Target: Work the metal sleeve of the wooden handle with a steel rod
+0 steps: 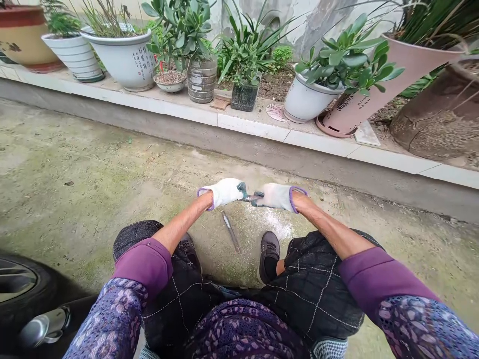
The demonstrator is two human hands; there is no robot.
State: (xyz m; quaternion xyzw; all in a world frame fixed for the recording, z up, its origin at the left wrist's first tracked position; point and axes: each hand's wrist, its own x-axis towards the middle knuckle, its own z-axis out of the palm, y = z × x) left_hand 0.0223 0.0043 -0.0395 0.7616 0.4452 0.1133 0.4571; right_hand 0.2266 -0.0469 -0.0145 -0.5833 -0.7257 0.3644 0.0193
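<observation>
- The left hand [227, 192] and the right hand [276, 196], both in white knit gloves with dark-coated fingers and purple cuffs, meet almost fingertip to fingertip, clamped on one slim piece [252, 199].
- The slim piece bridges the narrow gap between the hands, well above the ground; the fingers cover most of it, so I cannot tell exactly what it is.
- The work looks under way, since both hands are engaged on the piece; how much is finished or left cannot be judged from this view.
- A slender rod-like tool [231, 232] lies on the concrete ground [82, 169], nearer the body than the hands and slightly left, touched by neither.
- White powder [277, 222] is scattered to the right of that tool, just beyond the right shoe [269, 249].
- Farther off, a tiled ledge [247, 127] bears a square black pot [245, 97], a white pot with calligraphy [125, 62] to the left and a tilted-looking pink planter [354, 104] to the right.
- Near left, a tyre [48, 289] shows.
</observation>
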